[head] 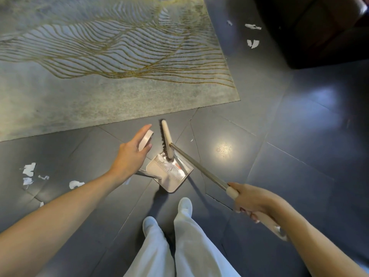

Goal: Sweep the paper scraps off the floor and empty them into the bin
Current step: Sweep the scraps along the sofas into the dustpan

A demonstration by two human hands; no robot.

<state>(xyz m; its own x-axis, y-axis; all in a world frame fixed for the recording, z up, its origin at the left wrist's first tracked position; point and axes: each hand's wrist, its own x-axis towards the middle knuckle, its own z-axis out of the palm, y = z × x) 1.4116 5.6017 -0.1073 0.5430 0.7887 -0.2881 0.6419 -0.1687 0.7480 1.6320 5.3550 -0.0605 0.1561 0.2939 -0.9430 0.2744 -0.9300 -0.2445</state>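
Scraps in a loose cluster on the dark floor at far left, more at upper right beside dark furniture; a few pale bits inside the dustpan. Dustpan on the floor just ahead of the shoes, handle top pinched between thumb and fingers of the left hand. Broom head resting in the dustpan's mouth, bristles leftward; pole gripped at its pale sleeve by the right hand, fingers curled round. Patterned rug beyond, near the broom tip.
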